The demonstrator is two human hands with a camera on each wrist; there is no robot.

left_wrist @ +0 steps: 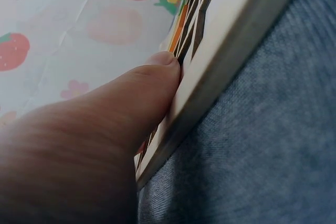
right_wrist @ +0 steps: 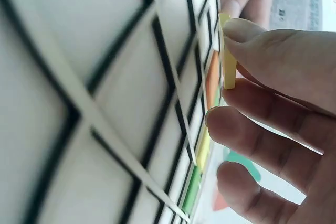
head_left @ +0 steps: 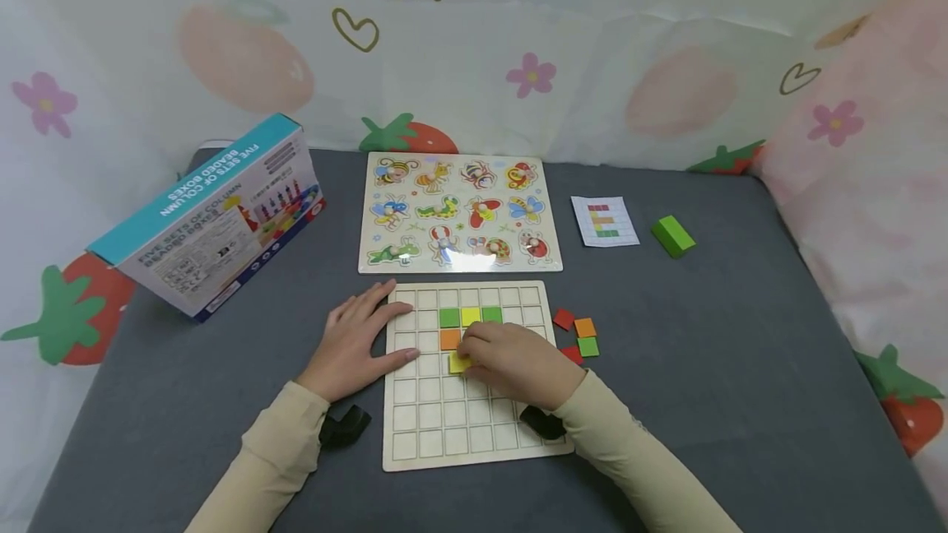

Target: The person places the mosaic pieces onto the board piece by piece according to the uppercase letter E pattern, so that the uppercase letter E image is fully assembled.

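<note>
A pale wooden grid board [head_left: 425,444] lies on the table, with green [head_left: 449,317], yellow [head_left: 470,317] and green [head_left: 492,315] square tiles in one row and an orange tile [head_left: 449,340] below the left one. My right hand [head_left: 522,362] is over the board, pinching a yellow tile [right_wrist: 229,56] between thumb and finger; the tile stands on edge in the right wrist view, just below the orange one in the head view. My left hand [head_left: 355,344] rests at the board's left edge with fingers spread, its thumb [left_wrist: 152,85] on the rim.
Red [head_left: 564,319], orange [head_left: 585,327] and green [head_left: 588,346] loose tiles lie right of the board. Behind it lies an insect picture board [head_left: 459,229]. A pattern card [head_left: 603,222] and a green block [head_left: 673,236] are at the right; a large box [head_left: 215,220] stands at the left.
</note>
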